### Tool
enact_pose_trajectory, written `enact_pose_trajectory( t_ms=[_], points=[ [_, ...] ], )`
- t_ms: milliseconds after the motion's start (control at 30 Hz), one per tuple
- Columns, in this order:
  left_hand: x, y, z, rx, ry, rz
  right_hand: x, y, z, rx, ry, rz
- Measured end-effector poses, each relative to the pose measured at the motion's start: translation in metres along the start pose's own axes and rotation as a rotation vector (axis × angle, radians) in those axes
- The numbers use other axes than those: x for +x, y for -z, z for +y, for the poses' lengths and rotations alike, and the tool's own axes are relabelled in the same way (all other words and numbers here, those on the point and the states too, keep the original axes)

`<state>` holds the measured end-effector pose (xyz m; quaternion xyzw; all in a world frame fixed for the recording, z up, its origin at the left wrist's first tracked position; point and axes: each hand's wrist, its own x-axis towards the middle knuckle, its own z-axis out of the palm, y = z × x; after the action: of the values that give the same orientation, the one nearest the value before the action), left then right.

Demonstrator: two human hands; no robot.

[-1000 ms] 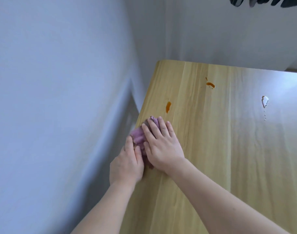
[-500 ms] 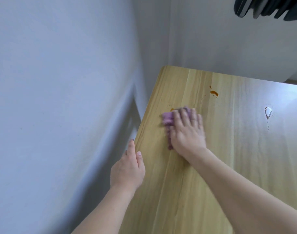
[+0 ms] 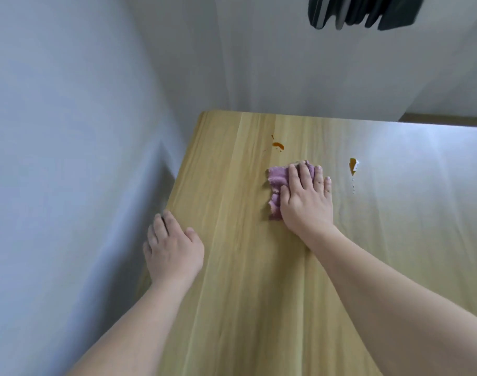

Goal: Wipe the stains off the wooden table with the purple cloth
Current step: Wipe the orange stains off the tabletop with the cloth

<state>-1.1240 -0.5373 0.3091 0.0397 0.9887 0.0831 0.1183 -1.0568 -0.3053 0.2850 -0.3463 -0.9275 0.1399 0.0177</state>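
Observation:
My right hand (image 3: 306, 200) lies flat on the purple cloth (image 3: 277, 180) and presses it onto the wooden table (image 3: 245, 267), fingers straight. The cloth sticks out to the left of the hand and past the fingertips. An orange stain (image 3: 278, 145) sits just beyond the cloth. A second orange stain (image 3: 353, 165), with a white glint and a thin trail of drops below it, lies to the right of the hand. My left hand (image 3: 173, 246) rests on the table's left edge with its fingers curled over the rim, holding nothing else.
A white wall (image 3: 69, 158) runs close along the table's left side, and another wall stands behind the far edge. A dark object (image 3: 362, 10) hangs at the top right, above the table. The table's right part shines with glare.
My right hand has slid the cloth right and farther up the table, over where the near orange stain was, which no longer shows. My left hand let go of the cloth and stayed at the edge.

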Motion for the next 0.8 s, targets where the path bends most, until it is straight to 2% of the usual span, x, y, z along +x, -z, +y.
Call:
enact_pose_trajectory(
  t_ms=[233, 333, 400, 467, 633, 700, 800],
  points=[
    [-0.038, -0.034, 0.093, 0.078, -0.276, 0.038, -0.026, 0.037, 0.145, -0.023, -0.334, 0.023],
    [-0.043, -0.044, 0.1, 0.091, -0.252, 0.04, -0.033, 0.046, 0.168, -0.031, -0.416, 0.02],
    [-0.048, -0.05, 0.098, 0.112, -0.243, 0.067, -0.037, 0.045, 0.158, -0.035, -0.449, 0.023],
    [-0.049, -0.052, 0.098, 0.114, -0.245, 0.102, -0.046, 0.037, 0.129, -0.048, -0.366, 0.034],
    [-0.048, -0.054, 0.099, 0.122, -0.236, 0.136, -0.088, 0.004, 0.041, -0.002, 0.107, -0.018],
    [-0.049, -0.056, 0.1, 0.133, -0.241, 0.144, -0.089, 0.004, 0.041, 0.019, 0.195, -0.049],
    [-0.048, -0.058, 0.1, 0.119, -0.243, 0.153, -0.077, 0.014, 0.088, 0.004, 0.25, -0.066]
  ],
)
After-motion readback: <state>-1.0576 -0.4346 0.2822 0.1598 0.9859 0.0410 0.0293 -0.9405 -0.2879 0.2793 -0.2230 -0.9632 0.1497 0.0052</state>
